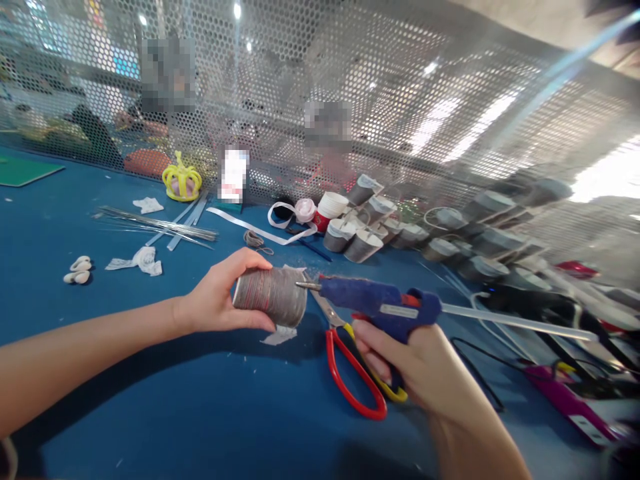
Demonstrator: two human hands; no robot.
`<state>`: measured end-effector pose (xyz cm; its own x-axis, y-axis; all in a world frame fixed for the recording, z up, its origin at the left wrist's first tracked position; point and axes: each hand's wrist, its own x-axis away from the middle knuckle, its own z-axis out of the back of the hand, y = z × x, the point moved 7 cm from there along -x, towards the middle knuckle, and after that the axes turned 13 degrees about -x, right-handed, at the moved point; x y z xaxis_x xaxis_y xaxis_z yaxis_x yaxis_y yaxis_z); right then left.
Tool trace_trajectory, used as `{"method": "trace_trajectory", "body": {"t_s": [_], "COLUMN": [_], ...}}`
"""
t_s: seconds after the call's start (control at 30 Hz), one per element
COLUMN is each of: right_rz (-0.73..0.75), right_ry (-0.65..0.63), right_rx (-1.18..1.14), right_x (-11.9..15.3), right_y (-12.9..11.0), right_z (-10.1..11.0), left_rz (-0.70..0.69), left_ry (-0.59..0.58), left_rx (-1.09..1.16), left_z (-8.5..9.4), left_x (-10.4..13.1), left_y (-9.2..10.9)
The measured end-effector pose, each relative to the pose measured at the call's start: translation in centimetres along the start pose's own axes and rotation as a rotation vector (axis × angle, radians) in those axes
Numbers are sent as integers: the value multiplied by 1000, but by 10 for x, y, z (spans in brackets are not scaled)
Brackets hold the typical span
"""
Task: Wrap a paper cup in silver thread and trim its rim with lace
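My left hand is wrapped around a grey cylinder wound with cord, some reddish strands showing on its side. It lies tilted on its side just above the table, with its pale end toward my palm. In my right hand is a blue hot glue gun, a long clear glue stick sticking out of its back. The metal nozzle is at the cylinder's right end; whether it touches cannot be made out. Scissors with red and yellow handles lie beneath the glue gun. White scraps lie under the cylinder.
Behind stand a yellow crown-shaped piece, white ribbon and several stacked grey cylinders. Thin wires and white scraps lie at left. A purple power strip with cables is at right. A perforated metal screen borders the table.
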<state>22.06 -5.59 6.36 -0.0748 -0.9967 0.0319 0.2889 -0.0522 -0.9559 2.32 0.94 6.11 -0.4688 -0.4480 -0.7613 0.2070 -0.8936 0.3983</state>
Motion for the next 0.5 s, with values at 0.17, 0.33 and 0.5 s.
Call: {"method": "trace_trajectory", "body": {"t_s": [0.17, 0.33, 0.5], "right_rz": [-18, -19, -29], "right_ry": [36, 51, 58], "right_rx": [-84, -90, -60], "right_x": [-2, -4, -2], "right_y": [1, 1, 1], "right_z": [0, 0, 0], "left_rz": [-82, -127, -112], "left_ry": [-9, 7, 8], "left_rx": [6, 0, 7], "left_z": [0, 2, 1], "left_x": [0, -1, -1], "left_y": [6, 10, 8]}}
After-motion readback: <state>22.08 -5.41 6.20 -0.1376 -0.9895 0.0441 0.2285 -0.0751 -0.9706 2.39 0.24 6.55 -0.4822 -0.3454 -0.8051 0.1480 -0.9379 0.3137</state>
